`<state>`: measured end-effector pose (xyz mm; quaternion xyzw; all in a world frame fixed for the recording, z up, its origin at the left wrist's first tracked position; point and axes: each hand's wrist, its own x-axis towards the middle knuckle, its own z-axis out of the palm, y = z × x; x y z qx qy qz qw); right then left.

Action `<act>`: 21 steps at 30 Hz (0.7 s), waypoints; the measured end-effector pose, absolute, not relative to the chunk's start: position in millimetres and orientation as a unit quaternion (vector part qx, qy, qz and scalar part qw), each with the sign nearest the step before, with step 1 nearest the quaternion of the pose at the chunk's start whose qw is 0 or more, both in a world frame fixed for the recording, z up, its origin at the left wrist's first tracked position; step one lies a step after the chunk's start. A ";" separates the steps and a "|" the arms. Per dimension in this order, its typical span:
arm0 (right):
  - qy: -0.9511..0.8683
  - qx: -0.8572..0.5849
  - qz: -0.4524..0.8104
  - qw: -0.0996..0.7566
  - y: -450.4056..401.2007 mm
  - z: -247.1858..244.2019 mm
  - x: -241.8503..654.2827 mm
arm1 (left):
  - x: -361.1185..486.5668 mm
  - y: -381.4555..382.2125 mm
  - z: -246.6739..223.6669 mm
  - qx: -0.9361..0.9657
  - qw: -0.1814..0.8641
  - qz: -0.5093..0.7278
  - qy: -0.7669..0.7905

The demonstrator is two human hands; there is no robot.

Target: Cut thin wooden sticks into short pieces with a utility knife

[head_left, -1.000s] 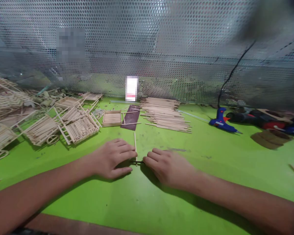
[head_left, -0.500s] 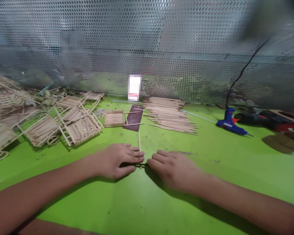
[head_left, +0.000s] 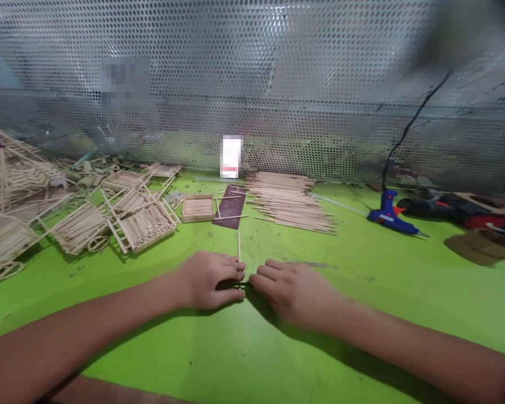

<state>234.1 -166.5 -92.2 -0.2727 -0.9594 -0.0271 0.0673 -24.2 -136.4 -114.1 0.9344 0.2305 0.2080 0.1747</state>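
Edged closer: left hand [head_left: 206, 280], right hand [head_left: 292, 294]
Grip: both closed on crossed sticks [head_left: 238, 247]
Beyond: stick pile [head_left: 288, 202], glue gun [head_left: 389, 216]

A thin wooden stick [head_left: 238, 247] crosses a shadowed second stick [head_left: 247, 284] at right angles, between the left hand [head_left: 208, 280] and right hand [head_left: 290, 294].

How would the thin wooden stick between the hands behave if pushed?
The thin wooden stick looks round and slender, so it would probably roll on the smooth green tabletop. It is likely light and fairly stiff, though thin enough to snap.
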 end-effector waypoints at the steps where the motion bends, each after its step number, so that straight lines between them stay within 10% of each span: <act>1: -0.960 -0.272 -0.030 0.066 -166.6 -92.2 234.0 | -22.5 -137.0 -116.1 0.935 0.164 0.218 0.227; 21: -0.960 -0.271 -0.016 0.069 -168.4 -90.6 241.7 | -16.1 -137.7 -103.3 0.972 0.007 0.152 0.180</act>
